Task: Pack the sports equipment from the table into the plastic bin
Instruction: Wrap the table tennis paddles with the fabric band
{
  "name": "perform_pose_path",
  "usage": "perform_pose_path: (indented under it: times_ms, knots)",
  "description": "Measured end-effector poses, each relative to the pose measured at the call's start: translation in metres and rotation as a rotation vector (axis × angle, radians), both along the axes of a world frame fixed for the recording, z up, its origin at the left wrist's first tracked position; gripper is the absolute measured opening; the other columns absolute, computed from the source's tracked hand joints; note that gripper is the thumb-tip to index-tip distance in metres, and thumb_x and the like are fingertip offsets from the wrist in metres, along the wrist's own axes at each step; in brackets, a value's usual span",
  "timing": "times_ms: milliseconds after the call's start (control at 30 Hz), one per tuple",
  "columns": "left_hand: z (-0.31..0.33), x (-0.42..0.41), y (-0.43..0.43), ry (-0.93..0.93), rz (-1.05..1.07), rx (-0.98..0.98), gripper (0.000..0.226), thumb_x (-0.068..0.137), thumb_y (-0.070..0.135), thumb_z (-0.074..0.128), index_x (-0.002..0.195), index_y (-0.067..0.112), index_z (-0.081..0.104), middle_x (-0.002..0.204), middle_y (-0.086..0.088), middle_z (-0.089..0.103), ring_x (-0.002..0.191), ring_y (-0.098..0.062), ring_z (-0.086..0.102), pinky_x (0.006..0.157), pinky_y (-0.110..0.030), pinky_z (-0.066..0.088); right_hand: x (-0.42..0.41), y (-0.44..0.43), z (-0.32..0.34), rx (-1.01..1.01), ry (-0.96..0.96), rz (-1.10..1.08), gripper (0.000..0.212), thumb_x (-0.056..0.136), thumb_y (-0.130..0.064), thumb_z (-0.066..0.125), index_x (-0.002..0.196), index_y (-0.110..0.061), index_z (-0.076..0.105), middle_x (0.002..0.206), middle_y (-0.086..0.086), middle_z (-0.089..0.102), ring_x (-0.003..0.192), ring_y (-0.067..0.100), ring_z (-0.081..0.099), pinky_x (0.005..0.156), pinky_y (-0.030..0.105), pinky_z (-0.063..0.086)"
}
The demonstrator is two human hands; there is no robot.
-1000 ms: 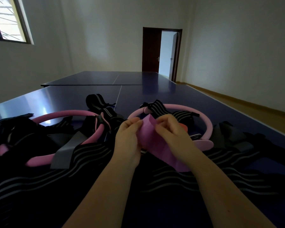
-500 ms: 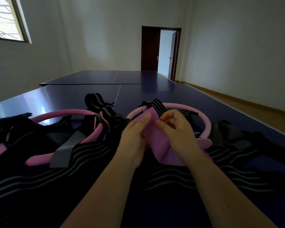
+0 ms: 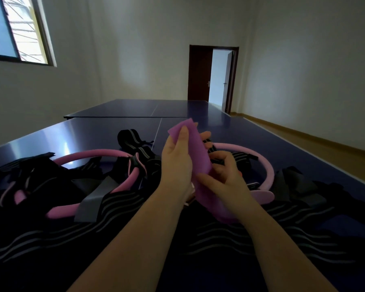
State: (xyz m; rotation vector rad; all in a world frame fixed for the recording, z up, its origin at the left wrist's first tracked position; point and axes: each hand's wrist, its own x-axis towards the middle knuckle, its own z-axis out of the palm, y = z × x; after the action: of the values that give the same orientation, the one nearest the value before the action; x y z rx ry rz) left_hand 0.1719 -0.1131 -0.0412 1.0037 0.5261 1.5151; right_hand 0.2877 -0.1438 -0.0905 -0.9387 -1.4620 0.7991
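Purple band, centre of frame, held up above the blue counter; left hand pinches its upper end, thumb in front, fingers behind; right hand curled round its lower part; pink ring and black striped straps lie on the counter behind.

The left hand now lifts the purple band's top end higher, while the right hand slides lower along it.

Purple band matt, rubbery; table glossy; straps woven cloth.
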Motion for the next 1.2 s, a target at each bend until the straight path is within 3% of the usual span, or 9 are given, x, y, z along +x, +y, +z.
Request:
perform_pose_path:
  times_ms: [67, 200, 467, 633, 733, 800, 967, 1100, 1200]
  knots:
    - [0.022, 0.003, -0.001, 0.088, -0.046, 0.097, 0.022, 0.103, 0.031, 0.048, 0.111, 0.020, 0.065, 0.090, -0.005, 0.077, 0.074, -0.018, 0.070, 0.069, -0.035, 0.057, 0.001, -0.003, 0.003, 0.075, 0.102, -0.002, 0.060, 0.078, -0.030, 0.080, 0.123, -0.022, 0.042, 0.108, -0.021, 0.067, 0.101, 0.006, 0.067, 0.082, 0.024, 0.054]
    - [0.057, 0.008, -0.003, 0.197, -0.151, 0.201, 0.018, 0.101, 0.024, 0.054, 0.109, 0.012, 0.065, 0.085, -0.010, 0.073, 0.070, -0.022, 0.065, 0.076, -0.040, 0.053, 0.004, -0.006, 0.006, 0.158, 0.143, -0.018, 0.036, 0.072, -0.041, 0.073, 0.104, -0.045, 0.057, 0.114, -0.001, 0.065, 0.105, 0.018, 0.064, 0.089, 0.036, 0.055]
    - [0.076, 0.002, -0.010, 0.204, -0.074, 0.197, 0.028, 0.102, 0.026, 0.053, 0.120, 0.006, 0.062, 0.084, -0.011, 0.075, 0.067, -0.023, 0.069, 0.069, -0.039, 0.058, 0.006, -0.010, 0.009, -0.025, 0.229, 0.134, 0.017, 0.081, -0.021, 0.069, 0.095, -0.016, 0.077, 0.092, 0.005, 0.077, 0.085, 0.016, 0.072, 0.072, 0.027, 0.056]
    - [0.072, -0.001, -0.012, 0.083, -0.095, 0.128, 0.020, 0.104, 0.021, 0.049, 0.108, 0.006, 0.061, 0.074, -0.010, 0.070, 0.058, -0.020, 0.065, 0.059, -0.034, 0.058, 0.006, -0.006, 0.009, -0.030, 0.330, 0.117, 0.039, 0.081, -0.012, 0.076, 0.110, -0.009, 0.050, 0.096, 0.015, 0.074, 0.084, 0.031, 0.071, 0.072, 0.043, 0.060]
    - [0.065, 0.001, -0.003, 0.007, -0.063, 0.003, 0.022, 0.106, 0.017, 0.044, 0.115, 0.000, 0.057, 0.065, -0.009, 0.068, 0.050, -0.019, 0.063, 0.053, -0.031, 0.057, 0.005, -0.009, 0.013, -0.024, 0.286, 0.082, 0.036, 0.085, -0.008, 0.069, 0.118, -0.011, 0.055, 0.097, 0.011, 0.076, 0.086, 0.025, 0.071, 0.076, 0.035, 0.059]
    - [0.059, 0.001, 0.006, -0.031, -0.070, -0.111, 0.034, 0.106, 0.013, 0.038, 0.131, -0.008, 0.049, 0.073, -0.013, 0.069, 0.054, -0.021, 0.065, 0.053, -0.030, 0.057, 0.005, -0.010, 0.014, -0.047, 0.265, 0.106, 0.020, 0.091, -0.005, 0.061, 0.110, -0.009, 0.066, 0.094, 0.006, 0.076, 0.083, 0.016, 0.070, 0.070, 0.025, 0.056]
    - [0.027, -0.005, 0.014, -0.011, -0.260, -0.413, 0.049, 0.099, 0.020, 0.043, 0.138, -0.010, 0.047, 0.141, -0.023, 0.053, 0.132, -0.036, 0.051, 0.103, -0.045, 0.045, 0.004, -0.010, 0.016, -0.060, 0.332, 0.099, 0.019, 0.095, -0.001, 0.054, 0.102, -0.011, 0.069, 0.089, 0.000, 0.076, 0.080, 0.010, 0.070, 0.065, 0.019, 0.055]
    - [-0.017, -0.001, 0.000, -0.027, -0.487, -0.469, 0.055, 0.082, 0.038, 0.058, 0.128, 0.007, 0.054, 0.140, -0.014, 0.049, 0.123, -0.034, 0.050, 0.111, -0.046, 0.036, 0.008, -0.004, 0.016, -0.039, 0.318, -0.093, 0.016, 0.095, -0.012, 0.061, 0.099, -0.021, 0.074, 0.099, 0.004, 0.076, 0.095, 0.020, 0.071, 0.083, 0.031, 0.057]
    - [-0.040, 0.005, -0.007, -0.056, -0.597, -0.493, 0.060, 0.093, 0.048, 0.054, 0.128, 0.000, 0.062, 0.125, -0.014, 0.065, 0.103, -0.031, 0.066, 0.092, -0.041, 0.052, 0.014, -0.004, 0.017, -0.035, 0.233, -0.177, 0.024, 0.099, -0.014, 0.054, 0.096, -0.033, 0.069, 0.093, -0.016, 0.075, 0.089, 0.001, 0.068, 0.077, 0.017, 0.054]
